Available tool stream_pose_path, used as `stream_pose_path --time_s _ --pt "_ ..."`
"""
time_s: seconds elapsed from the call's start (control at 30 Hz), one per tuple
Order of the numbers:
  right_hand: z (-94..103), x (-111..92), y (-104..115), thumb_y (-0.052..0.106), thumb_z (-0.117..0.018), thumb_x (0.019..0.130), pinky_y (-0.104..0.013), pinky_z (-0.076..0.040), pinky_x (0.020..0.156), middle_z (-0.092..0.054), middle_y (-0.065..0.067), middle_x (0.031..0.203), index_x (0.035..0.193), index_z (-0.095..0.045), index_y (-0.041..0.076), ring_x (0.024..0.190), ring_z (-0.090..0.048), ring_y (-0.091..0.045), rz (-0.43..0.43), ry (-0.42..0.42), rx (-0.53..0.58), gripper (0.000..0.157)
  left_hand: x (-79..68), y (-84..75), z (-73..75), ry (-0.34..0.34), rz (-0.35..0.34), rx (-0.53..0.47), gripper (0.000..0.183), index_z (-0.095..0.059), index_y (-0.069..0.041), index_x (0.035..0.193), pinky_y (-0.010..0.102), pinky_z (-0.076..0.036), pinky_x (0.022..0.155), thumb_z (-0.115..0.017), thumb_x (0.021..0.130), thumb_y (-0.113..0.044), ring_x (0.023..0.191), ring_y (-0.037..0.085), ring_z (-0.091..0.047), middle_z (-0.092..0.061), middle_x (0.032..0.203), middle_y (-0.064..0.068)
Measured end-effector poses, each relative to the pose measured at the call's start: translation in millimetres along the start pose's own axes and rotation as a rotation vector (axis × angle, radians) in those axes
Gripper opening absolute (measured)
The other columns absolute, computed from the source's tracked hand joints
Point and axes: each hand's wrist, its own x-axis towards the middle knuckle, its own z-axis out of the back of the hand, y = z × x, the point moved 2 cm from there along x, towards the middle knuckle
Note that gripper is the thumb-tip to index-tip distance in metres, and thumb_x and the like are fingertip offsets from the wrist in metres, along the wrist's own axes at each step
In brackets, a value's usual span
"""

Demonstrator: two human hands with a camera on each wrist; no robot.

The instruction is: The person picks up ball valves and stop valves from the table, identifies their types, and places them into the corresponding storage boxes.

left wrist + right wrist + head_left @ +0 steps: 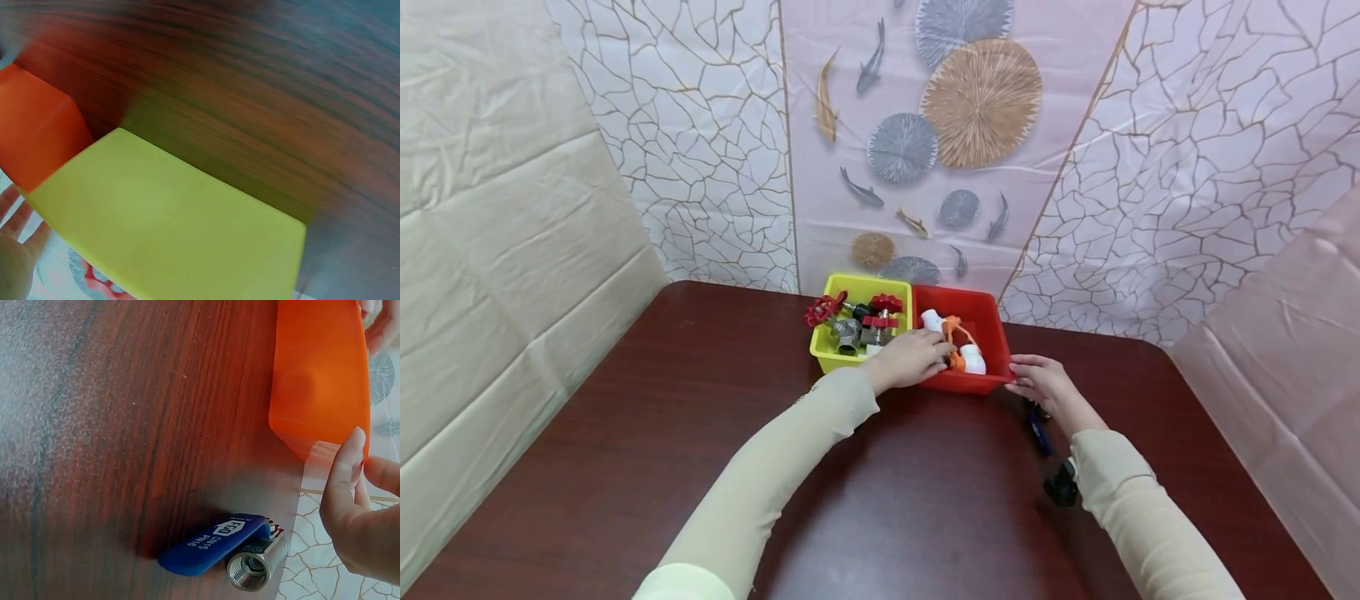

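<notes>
My left hand (913, 358) reaches over the front left corner of a red bin (992, 321), fingers among its contents; whether they grip anything is hidden. White plastic pipe fittings (973, 360) and orange-handled parts (953, 325) lie in this bin. At its front right corner my right hand (356, 512) pinches the rim between thumb and fingers. Below that hand, a metal ball valve (253, 565) with a blue lever handle (212, 545) lies on the table. Left of the red bin stands a yellow bin (827, 362) holding metal valves with red handwheels (886, 303).
The dark brown wooden table (700, 433) reaches back to a patterned cloth wall (715, 150). Both bins stand side by side at its far edge. A small black device (1062, 483) shows beside the right sleeve.
</notes>
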Motion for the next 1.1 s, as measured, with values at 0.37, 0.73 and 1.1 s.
stream_pose_path --time_s 0.37,0.73,1.1 --pt "0.6 -1 1 -0.001 -0.048 0.094 -0.023 -0.057 0.066 -0.062 0.004 0.077 0.142 -0.029 -0.01 0.063 -0.065 -0.008 0.018 0.035 0.016 0.052 -26.4 16.0 3.1 -0.036 0.001 -0.05 0.05 -0.043 -0.012 0.141 0.036 -0.034 0.111 -0.049 0.097 -0.034 0.128 0.023 -0.046 -0.049 0.138 0.008" --pt "5.4 -2 0 -0.003 -0.048 0.093 -0.025 -0.057 0.069 -0.063 0.003 0.075 0.139 -0.03 -0.013 0.062 -0.065 -0.008 0.065 0.063 -0.006 0.05 -45.7 23.8 -5.7 0.01 -0.013 -0.029 0.063 -0.031 -0.006 0.147 0.04 -0.019 0.118 -0.045 0.098 -0.042 0.145 0.031 -0.019 -0.028 0.154 0.013" --pt "11.6 -8 0 -0.001 -0.046 0.095 -0.024 -0.057 0.07 -0.062 0.004 0.075 0.14 -0.03 -0.012 0.063 -0.065 -0.006 0.069 0.065 -0.071 0.049 -55.5 30.4 -9.9 0.034 -0.071 -0.064 0.064 -0.029 -0.009 0.148 0.042 -0.021 0.117 -0.051 0.096 -0.038 0.145 0.03 -0.02 -0.026 0.155 0.012"
